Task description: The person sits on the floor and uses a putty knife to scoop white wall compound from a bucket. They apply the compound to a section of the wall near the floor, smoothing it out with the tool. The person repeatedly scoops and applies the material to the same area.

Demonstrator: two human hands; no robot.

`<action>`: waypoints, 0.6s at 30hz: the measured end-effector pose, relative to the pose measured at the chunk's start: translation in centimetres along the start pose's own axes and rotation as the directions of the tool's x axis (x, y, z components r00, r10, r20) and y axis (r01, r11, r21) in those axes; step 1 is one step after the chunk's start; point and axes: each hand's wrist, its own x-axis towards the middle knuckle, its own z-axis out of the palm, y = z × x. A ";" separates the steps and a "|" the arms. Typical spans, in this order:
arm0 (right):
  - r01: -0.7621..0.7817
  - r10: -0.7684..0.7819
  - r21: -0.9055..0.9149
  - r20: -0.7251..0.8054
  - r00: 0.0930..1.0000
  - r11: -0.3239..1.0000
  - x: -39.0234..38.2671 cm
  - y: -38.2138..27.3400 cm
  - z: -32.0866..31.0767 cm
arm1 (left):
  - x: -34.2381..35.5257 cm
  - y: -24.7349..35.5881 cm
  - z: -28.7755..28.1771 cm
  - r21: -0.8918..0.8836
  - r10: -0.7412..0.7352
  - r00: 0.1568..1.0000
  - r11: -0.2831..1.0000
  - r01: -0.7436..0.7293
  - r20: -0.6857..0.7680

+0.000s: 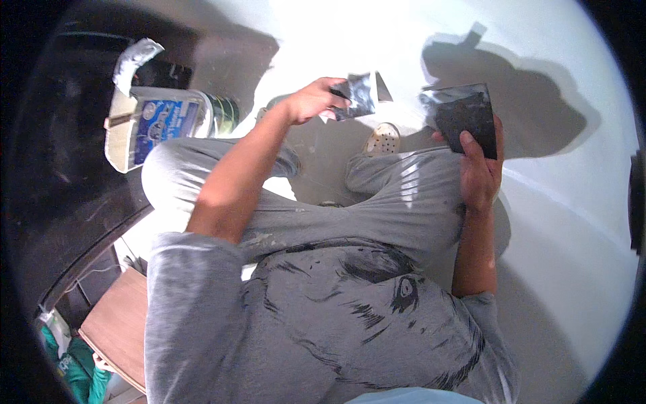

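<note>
My left hand grips a small flat scraper, dark near my fingers and shiny grey towards its far edge. It is held up in front of me, above my knees. On the right, my right hand is closed on a larger, squarish black scraper, with the thumb across its face. Pale smears show along its upper left edge. The two scrapers are apart from each other. Fingers of the right hand are partly hidden behind the black scraper.
To my left is a whitish bucket with a blue label, and a crumpled silvery strip beyond it. A beige clog shows past my knee. At lower left are a brown board and another person's green sleeve. A pale curved surface lies right.
</note>
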 end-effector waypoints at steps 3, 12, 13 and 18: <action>-0.107 0.063 0.476 0.107 0.992 0.873 -1.6 -1.2 1.0 | -7.5 5.5 -0.9 -0.202 0.179 0.978 0.959 -0.198 -0.110; -0.268 0.174 0.737 0.203 0.964 0.621 -4.0 -5.3 4.1 | -19.5 9.3 10.2 0.322 0.728 0.460 0.657 -0.682 -0.508; -0.294 0.154 0.775 0.251 0.956 0.560 -4.0 -4.8 3.7 | -19.9 9.0 10.5 0.540 0.859 0.375 0.511 -0.669 -0.348; -0.378 0.235 0.751 0.296 0.926 0.542 -4.1 -6.0 4.0 | -20.1 11.1 10.4 0.699 0.913 0.316 0.051 -0.714 0.257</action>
